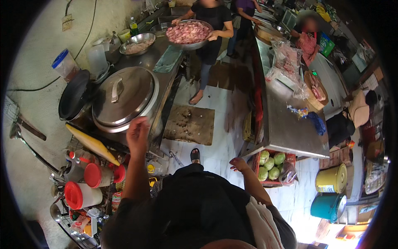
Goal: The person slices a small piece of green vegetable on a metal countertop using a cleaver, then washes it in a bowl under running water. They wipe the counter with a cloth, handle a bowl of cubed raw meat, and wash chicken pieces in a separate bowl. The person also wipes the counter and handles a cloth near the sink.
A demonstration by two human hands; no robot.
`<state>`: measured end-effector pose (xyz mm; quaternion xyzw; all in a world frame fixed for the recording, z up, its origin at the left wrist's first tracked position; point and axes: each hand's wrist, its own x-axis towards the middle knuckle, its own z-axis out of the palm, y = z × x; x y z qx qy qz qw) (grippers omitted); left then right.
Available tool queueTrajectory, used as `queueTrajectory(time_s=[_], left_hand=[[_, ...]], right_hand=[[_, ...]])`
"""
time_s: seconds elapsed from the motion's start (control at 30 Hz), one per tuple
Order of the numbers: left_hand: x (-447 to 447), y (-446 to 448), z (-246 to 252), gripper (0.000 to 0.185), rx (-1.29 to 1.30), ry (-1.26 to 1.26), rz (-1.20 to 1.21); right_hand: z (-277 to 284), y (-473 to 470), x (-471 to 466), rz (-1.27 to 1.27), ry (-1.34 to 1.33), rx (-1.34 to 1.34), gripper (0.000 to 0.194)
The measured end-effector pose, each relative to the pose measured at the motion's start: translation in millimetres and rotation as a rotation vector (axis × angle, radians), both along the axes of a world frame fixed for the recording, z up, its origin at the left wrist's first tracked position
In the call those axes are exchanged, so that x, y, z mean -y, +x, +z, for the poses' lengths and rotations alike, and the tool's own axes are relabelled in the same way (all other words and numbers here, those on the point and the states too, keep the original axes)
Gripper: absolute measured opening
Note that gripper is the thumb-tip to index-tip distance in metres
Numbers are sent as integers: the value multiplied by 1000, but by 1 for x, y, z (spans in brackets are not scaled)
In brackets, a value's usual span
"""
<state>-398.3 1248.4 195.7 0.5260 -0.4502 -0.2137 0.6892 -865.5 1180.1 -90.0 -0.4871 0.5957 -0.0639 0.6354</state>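
Note:
My left hand (137, 133) is raised beside a large lidded metal pot (132, 90), close to its rim. Whether it touches the pot or holds something small cannot be told, as its fingers are curled. The domed lid covers the pot and has a strap handle on top. Low on the right, my right hand (238, 164) hangs over the tiled floor with its fingers loosely apart and nothing in them. Nearest to it is a red plastic crate (291, 159) of green cabbages (273, 172), under the end of a steel table (289, 127).
Ahead, a person holds a wide metal basin (189, 46) of cut raw meat. Bagged meat (286, 62) and a chopping board (321, 101) occupy the right table. Flattened cardboard (189, 124) covers part of the aisle. Red-lidded tubs (82, 195) crowd a rack at left.

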Motion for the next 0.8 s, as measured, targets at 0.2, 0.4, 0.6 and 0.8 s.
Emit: queueTrajectory(time_s=[0.2, 0.4, 0.6, 0.8], left_hand=[[159, -28, -2, 15, 100, 106, -243], [308, -57, -1, 15, 13, 230, -528], [410, -94, -8, 18, 120, 350, -689], [493, -107, -28, 22, 264, 407, -497]], right_hand=[[52, 6, 110, -196, -57, 115, 21], [108, -7, 197, -350, -209, 231, 21], [131, -25, 269, -550, -152, 273, 18], [138, -63, 415, -415, -285, 198, 19]])
